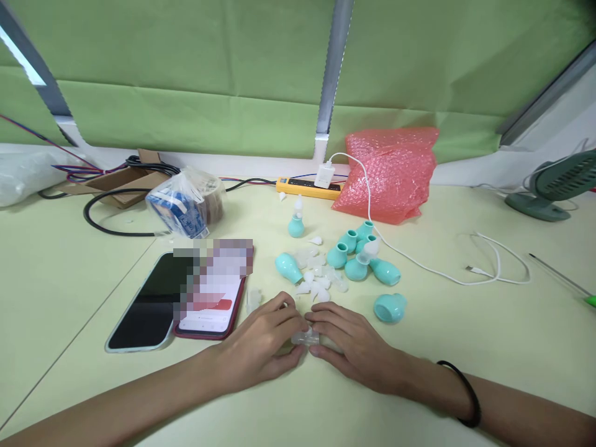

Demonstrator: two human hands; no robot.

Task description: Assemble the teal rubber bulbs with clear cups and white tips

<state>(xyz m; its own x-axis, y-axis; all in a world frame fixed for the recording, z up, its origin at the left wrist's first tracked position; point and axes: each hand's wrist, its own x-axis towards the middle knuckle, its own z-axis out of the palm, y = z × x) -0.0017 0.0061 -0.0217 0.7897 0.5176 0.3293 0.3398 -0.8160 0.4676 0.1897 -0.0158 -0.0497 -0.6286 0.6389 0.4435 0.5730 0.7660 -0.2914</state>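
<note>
Two smartphones [212,318] lie beside the left hand [267,335]; a heap of translucent plastic pieces [320,284] sits just beyond both hands. Nine teal bulbs [390,308] show on the table [69,292], before one red bubble-wrap bag [388,177]. Left hand and right hand [354,344] pinch one clear plastic tube [305,338] between their fingertips.

no legible wording anywhere, red-cased phone [214,292] at left with its lit screen [212,301] partly pixelated and its lines too small to read, blue package [178,211] far left with print too blurred to read
</note>
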